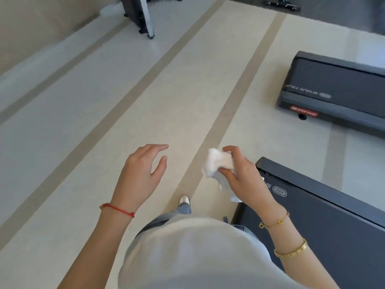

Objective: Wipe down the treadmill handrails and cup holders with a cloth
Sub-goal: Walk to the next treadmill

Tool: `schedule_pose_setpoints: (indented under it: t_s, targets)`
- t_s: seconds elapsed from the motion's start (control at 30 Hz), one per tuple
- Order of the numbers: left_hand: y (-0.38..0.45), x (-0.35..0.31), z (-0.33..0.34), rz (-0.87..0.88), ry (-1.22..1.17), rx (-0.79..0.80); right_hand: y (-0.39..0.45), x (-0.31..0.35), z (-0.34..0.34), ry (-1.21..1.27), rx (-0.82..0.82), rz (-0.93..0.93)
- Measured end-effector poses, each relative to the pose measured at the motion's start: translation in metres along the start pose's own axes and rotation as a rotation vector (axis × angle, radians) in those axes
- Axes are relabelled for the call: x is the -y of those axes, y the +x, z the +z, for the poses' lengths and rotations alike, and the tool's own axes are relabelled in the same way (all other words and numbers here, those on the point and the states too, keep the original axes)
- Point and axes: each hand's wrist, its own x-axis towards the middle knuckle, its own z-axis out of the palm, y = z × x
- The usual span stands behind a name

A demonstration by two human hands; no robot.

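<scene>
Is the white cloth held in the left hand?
No, the right hand grips the white cloth, while the left hand is open and empty.

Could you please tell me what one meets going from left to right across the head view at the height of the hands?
Left hand → white cloth → right hand → near treadmill deck.

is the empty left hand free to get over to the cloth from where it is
Probably yes. The left hand hangs open and empty in the air, level with the white cloth bunched in the right hand. Only bare floor shows in the gap between them, so nothing blocks it.
</scene>
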Motion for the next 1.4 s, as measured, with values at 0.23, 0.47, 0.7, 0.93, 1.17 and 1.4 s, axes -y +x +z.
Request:
schedule_pose_setpoints:
  t_s: [0.23, 0.47, 0.7, 0.93, 1.17, 1.4]
  targets:
    - [0.152, 0.011, 0.005, 0.236, -0.02, 0.161, 0.079, -0.001, -0.007, -0.005, -0.168, 0.189]
    - [0.271, -0.005, 0.04, 0.4, -0.058, 0.283, 0.137, -0.027, -0.029, 0.015, -0.285, 0.363]
    - [0.395, -0.061, 0.106, 0.485, -0.075, 0.349, 0.215, -0.095, -0.088, 0.055, -0.376, 0.469]
    - [0.526, -0.17, 0.179, 0.582, -0.105, 0.381, 0.298, -0.181, -0.199, 0.09, -0.482, 0.535]
    - [0.628, -0.28, 0.254, 0.725, -0.139, 0.486, 0.347, -0.259, -0.285, 0.092, -0.602, 0.685]
    - [0.715, -0.386, 0.349, 0.924, -0.163, 0.644, 0.37, -0.336, -0.343, 0.056, -0.787, 0.872]
